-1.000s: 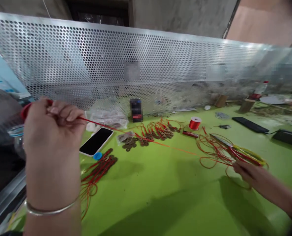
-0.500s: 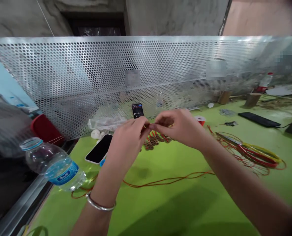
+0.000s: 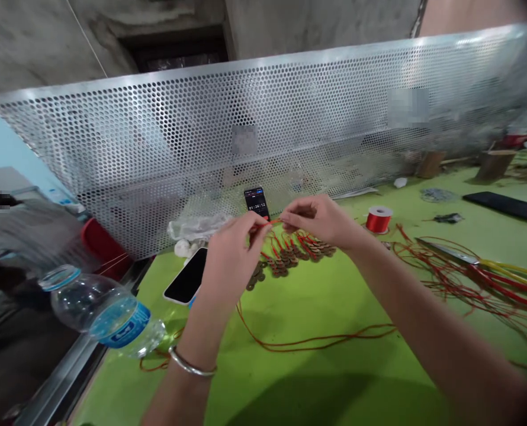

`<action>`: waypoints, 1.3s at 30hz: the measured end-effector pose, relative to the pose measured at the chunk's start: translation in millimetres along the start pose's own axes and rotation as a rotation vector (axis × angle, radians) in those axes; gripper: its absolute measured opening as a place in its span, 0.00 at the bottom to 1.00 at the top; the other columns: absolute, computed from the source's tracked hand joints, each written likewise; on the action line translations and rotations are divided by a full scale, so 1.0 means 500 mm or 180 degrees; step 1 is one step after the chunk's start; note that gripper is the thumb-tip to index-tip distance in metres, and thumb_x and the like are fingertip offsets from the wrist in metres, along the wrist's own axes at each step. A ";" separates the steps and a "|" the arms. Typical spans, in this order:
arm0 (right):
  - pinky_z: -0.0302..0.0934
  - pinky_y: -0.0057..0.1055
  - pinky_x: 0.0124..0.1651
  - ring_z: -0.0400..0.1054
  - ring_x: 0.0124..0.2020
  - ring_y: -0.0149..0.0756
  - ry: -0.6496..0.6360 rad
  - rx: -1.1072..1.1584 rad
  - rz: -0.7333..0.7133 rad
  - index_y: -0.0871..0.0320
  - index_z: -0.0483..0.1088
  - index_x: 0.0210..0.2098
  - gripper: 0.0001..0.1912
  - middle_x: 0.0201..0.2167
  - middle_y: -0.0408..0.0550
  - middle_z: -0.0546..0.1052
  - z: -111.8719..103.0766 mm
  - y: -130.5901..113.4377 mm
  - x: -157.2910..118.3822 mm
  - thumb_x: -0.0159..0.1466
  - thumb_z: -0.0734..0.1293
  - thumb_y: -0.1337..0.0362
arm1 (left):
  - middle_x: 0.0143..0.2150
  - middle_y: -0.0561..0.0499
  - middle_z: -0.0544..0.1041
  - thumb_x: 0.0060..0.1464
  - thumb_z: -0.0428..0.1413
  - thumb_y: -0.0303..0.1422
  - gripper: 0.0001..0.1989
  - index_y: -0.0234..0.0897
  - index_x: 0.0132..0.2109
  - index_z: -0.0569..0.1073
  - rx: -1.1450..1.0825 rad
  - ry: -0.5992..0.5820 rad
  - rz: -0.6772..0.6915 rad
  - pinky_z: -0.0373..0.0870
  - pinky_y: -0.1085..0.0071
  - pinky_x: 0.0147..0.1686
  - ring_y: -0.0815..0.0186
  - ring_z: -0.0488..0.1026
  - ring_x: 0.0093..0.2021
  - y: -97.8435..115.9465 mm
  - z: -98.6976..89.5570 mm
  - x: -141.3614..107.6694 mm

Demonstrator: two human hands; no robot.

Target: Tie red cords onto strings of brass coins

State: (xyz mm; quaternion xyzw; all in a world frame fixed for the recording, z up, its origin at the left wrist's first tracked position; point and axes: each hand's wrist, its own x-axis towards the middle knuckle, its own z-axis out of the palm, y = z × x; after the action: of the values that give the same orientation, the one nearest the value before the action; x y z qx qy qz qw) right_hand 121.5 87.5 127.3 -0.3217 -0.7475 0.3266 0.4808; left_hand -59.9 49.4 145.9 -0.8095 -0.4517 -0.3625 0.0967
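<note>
Between my two hands a short stretch of red cord (image 3: 275,222) is held taut above the table. My left hand (image 3: 239,242), with a silver bangle on its wrist, pinches one end. My right hand (image 3: 314,219) pinches the other end, a small gap apart. Below and behind the fingers lie several strings of brown coin-like discs (image 3: 285,258) tied with red cord. A long orange-red cord (image 3: 299,346) loops over the green table (image 3: 325,313) from near my left hand toward my right forearm.
A tipped water bottle (image 3: 108,313) and a white-edged phone (image 3: 186,278) are at left. An upright phone (image 3: 256,203) shows a timer before the perforated metal screen (image 3: 179,136). At right are a red ribbon spool (image 3: 379,220), tangled red cords (image 3: 436,266), scissors (image 3: 450,251) and a black phone (image 3: 505,206).
My hands have moved slightly apart, and red cord now shows stretched between them. More of the coin-like discs is visible. The whole view has tilted and shifted.
</note>
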 end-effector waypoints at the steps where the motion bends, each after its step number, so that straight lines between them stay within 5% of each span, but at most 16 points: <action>1: 0.65 0.28 0.35 0.70 0.29 0.31 -0.0014 0.0189 0.0011 0.61 0.72 0.30 0.13 0.25 0.46 0.76 0.004 0.008 0.004 0.57 0.66 0.55 | 0.30 0.55 0.76 0.55 0.54 0.30 0.03 0.39 0.34 0.72 -0.0043 0.0138 0.0010 0.63 0.74 0.30 0.69 0.71 0.30 -0.002 0.000 0.000; 5: 0.65 0.27 0.35 0.71 0.29 0.30 -0.0016 0.0030 0.0145 0.61 0.70 0.35 0.13 0.30 0.47 0.76 0.044 0.048 0.011 0.61 0.62 0.57 | 0.30 0.55 0.77 0.53 0.55 0.28 0.03 0.38 0.34 0.74 0.0009 0.0370 0.0106 0.64 0.75 0.31 0.69 0.71 0.30 -0.011 -0.002 -0.001; 8: 0.63 0.26 0.37 0.71 0.32 0.31 -0.0291 -0.1441 0.0310 0.61 0.71 0.41 0.12 0.34 0.48 0.76 0.095 0.097 0.001 0.63 0.61 0.62 | 0.28 0.54 0.77 0.52 0.55 0.28 0.04 0.38 0.32 0.74 0.0158 0.0530 -0.0005 0.63 0.74 0.28 0.70 0.70 0.26 -0.021 -0.005 -0.001; 10: 0.63 0.28 0.40 0.71 0.36 0.35 -0.0827 -0.2208 0.0469 0.60 0.72 0.40 0.11 0.35 0.50 0.77 0.134 0.129 -0.013 0.61 0.64 0.62 | 0.27 0.55 0.77 0.51 0.55 0.29 0.04 0.38 0.31 0.74 0.0250 0.0590 -0.0073 0.62 0.74 0.27 0.70 0.69 0.24 -0.026 -0.008 0.000; 14: 0.62 0.33 0.43 0.70 0.41 0.44 -0.1054 -0.2508 0.0621 0.60 0.74 0.38 0.12 0.40 0.56 0.76 0.194 0.155 -0.036 0.59 0.66 0.59 | 0.25 0.55 0.76 0.51 0.55 0.29 0.04 0.38 0.30 0.74 0.0291 0.0576 -0.0056 0.62 0.74 0.26 0.70 0.69 0.24 -0.028 -0.009 0.001; 19: 0.62 0.32 0.43 0.70 0.41 0.43 -0.1055 -0.2506 0.0817 0.60 0.74 0.38 0.10 0.40 0.55 0.76 0.217 0.159 -0.039 0.59 0.66 0.63 | 0.24 0.55 0.75 0.51 0.55 0.28 0.04 0.38 0.30 0.74 0.0325 0.0476 -0.0043 0.62 0.75 0.26 0.70 0.69 0.23 -0.021 -0.005 0.002; 26: 0.62 0.32 0.43 0.71 0.37 0.41 -0.0736 -0.2057 0.0846 0.61 0.75 0.32 0.07 0.35 0.54 0.78 0.217 0.181 -0.031 0.59 0.65 0.66 | 0.25 0.56 0.75 0.51 0.55 0.29 0.04 0.40 0.31 0.74 0.0350 0.0409 -0.0068 0.62 0.75 0.26 0.71 0.69 0.24 -0.021 -0.004 0.001; 32: 0.65 0.27 0.38 0.72 0.34 0.34 0.0025 -0.1304 0.0796 0.63 0.74 0.36 0.14 0.33 0.51 0.79 0.149 0.135 0.008 0.64 0.58 0.63 | 0.25 0.56 0.75 0.51 0.55 0.29 0.03 0.39 0.30 0.72 0.0253 0.0657 -0.0037 0.63 0.75 0.26 0.71 0.70 0.24 -0.020 -0.017 -0.003; 39: 0.68 0.29 0.34 0.72 0.27 0.31 0.1049 0.1284 0.0659 0.62 0.73 0.28 0.12 0.24 0.47 0.77 0.085 0.053 0.024 0.54 0.68 0.57 | 0.23 0.56 0.72 0.52 0.54 0.29 0.05 0.37 0.29 0.70 0.0215 0.0984 0.0054 0.63 0.75 0.26 0.72 0.67 0.23 -0.010 -0.022 -0.011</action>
State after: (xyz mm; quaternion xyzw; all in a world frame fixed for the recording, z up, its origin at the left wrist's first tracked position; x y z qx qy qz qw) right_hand 82.2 104.7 98.6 -0.3428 -0.5422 0.4594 0.6143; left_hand -71.0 43.4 149.1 -0.7441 -0.4365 -0.4665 0.1954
